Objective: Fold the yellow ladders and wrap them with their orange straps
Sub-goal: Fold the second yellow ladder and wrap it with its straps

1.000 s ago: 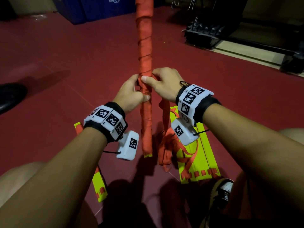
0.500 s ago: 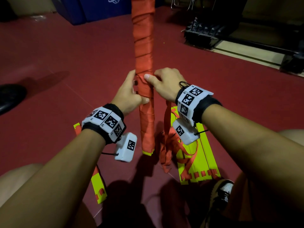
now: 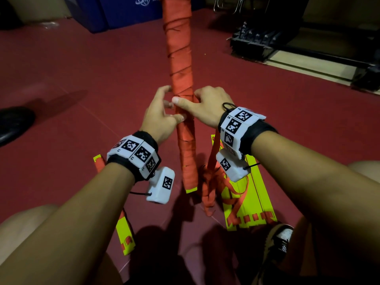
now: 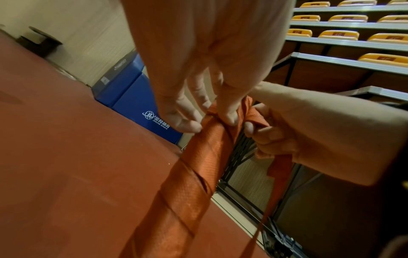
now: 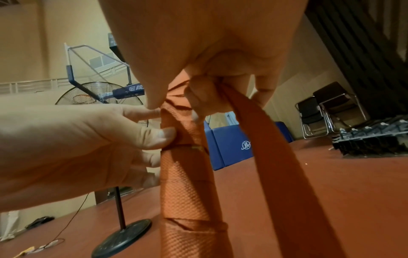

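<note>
Right hand (image 3: pixel 205 108) fingers curl round the wrapped ladder bundle (image 3: pixel 181 75), thumb pressed across its front, pinching the loose orange strap (image 5: pixel 271 157) that trails down behind. Left hand (image 3: pixel 162 118) pinches the bundle's left edge with thumb and fingertips. The bundle stands upright above the red floor (image 3: pixel 82 79), between 2 flat yellow ladders (image 3: pixel 253 202).

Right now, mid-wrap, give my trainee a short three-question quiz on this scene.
1. True or false: the wrapped bundle lies flat on the floor.
2. Which hand pulls the loose strap? A left hand B right hand
3. What colour shows at the bundle's lower end?

Key: 1 false, it is held upright. 2 B. 3 yellow.
</note>
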Demonstrator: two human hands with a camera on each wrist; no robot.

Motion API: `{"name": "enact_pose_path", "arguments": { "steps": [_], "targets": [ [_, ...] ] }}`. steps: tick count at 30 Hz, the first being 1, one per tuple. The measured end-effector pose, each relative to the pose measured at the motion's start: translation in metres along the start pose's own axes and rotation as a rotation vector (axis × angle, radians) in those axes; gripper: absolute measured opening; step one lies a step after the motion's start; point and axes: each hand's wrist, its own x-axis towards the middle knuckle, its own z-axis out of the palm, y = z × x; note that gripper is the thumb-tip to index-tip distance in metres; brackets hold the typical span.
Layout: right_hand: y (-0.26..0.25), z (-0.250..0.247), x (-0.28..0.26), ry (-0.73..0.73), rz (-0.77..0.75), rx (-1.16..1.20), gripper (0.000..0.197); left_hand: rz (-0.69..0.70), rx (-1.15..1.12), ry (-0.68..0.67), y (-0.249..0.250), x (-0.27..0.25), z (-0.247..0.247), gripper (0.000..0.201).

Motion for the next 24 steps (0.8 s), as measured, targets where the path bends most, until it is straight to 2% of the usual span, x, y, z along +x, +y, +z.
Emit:
{"name": "enact_pose_path", "arguments": {
  "steps": [2,5,9,13,21,24],
  "targets": [
    [-0.0002,0.0001,-0.0005,0.005,0.008,-0.004,0.068,0.01,-0.015,-0.03,0.0013,-0.0003,0.0003,0.087],
    [-0.0012,-0.0008,-0.0027,0.012,0.024,-0.021,0.07,0.038,-0.031,-0.092,0.0033,-0.0016,-0.0001,0.086],
    [0.0008,-0.0016,0.0002,0.021,-0.043,-0.051,0.064,0.029,-0.051,-0.188,0.0021,0.0001,-0.0014,0.086],
    [0.0037,-0.0035,0.0009,-0.018,-0.103,-0.017,0.056,0.031,-0.044,-0.279,0.0031,-0.0068,-0.0005,0.095],
    [0.0017,-0.0045,0.0021,0.02,-0.123,0.051,0.055,0.044,-0.114,-0.196,0.0082,-0.0041,-0.0034,0.098],
    [0.0006,-0.0014,0.0003,0.023,-0.101,0.023,0.055,0.039,-0.12,-0.154,0.0093,-0.0054,-0.0024,0.106]
  ]
}}
